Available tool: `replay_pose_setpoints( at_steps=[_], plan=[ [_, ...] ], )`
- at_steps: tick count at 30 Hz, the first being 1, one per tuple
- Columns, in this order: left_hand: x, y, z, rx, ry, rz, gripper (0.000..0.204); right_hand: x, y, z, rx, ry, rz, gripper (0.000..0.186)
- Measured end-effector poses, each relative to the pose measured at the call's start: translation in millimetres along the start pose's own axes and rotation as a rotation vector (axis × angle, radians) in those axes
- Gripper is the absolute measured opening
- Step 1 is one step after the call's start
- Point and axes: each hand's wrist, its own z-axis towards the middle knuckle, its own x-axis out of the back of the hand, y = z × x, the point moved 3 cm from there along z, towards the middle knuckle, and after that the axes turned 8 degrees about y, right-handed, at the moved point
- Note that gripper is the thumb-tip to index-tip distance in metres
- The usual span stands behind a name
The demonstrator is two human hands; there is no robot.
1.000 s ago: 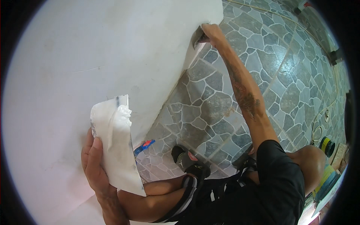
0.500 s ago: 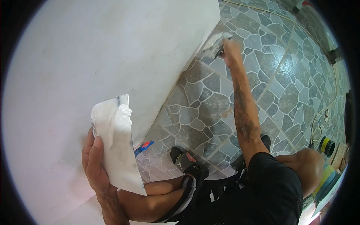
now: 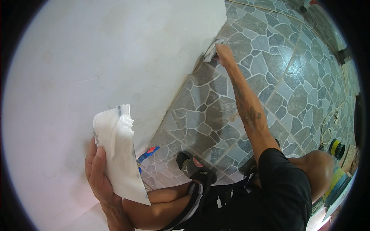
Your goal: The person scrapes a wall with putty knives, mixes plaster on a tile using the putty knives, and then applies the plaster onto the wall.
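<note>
My left hand [image 3: 99,169] grips the edge of a putty board [image 3: 121,161], a pale flat sheet smeared with white putty. A thick lump of putty [image 3: 124,125] sits near its far end. Stretched far forward, my right hand [image 3: 224,54] is closed round a putty-smeared filling knife [image 3: 210,52]; its handle is mostly hidden in my fist. The blade is at the bottom edge of the white wall [image 3: 150,57], where it meets the floor.
Stone-patterned tiles [image 3: 239,96] cover the floor. A blue tool with a red mark [image 3: 148,153] lies by the wall, partly behind the board. My sandalled foot [image 3: 192,167] is close by. A yellow-and-black roll [image 3: 337,150], a bucket [image 3: 335,186] and a cable [image 3: 322,133] are at right.
My right hand has moved left and slightly nearer, bringing the filling knife to the wall's bottom edge. The putty board in my left hand has come slightly nearer.
</note>
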Motion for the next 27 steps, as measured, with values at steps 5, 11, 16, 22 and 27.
replay_pose_setpoints(
  at_steps=[5, 11, 16, 22, 27],
  plan=[
    [0.4, -0.8, -0.6, 0.008, -0.034, -0.003, 0.045, -9.8, -34.7, 1.9, -0.026, -0.045, 0.153, 0.032],
    [4.6, -1.5, -5.4, 0.029, 0.031, -0.098, 0.043, -29.0, -88.4, -15.6, 0.103, -0.037, 0.021, 0.032],
    [3.6, -4.3, -0.7, 0.006, -0.014, -0.064, 0.045, -36.6, -137.7, -40.2, 0.180, -0.071, 0.014, 0.031],
    [-0.9, 1.0, -2.2, 0.018, -0.016, -0.069, 0.049, -44.0, -173.8, -57.8, 0.414, -0.218, -0.133, 0.031],
    [-2.5, 0.7, 3.4, 0.015, -0.070, -0.021, 0.050, -26.4, -200.4, -74.3, 0.518, -0.201, -0.106, 0.029]
  ],
)
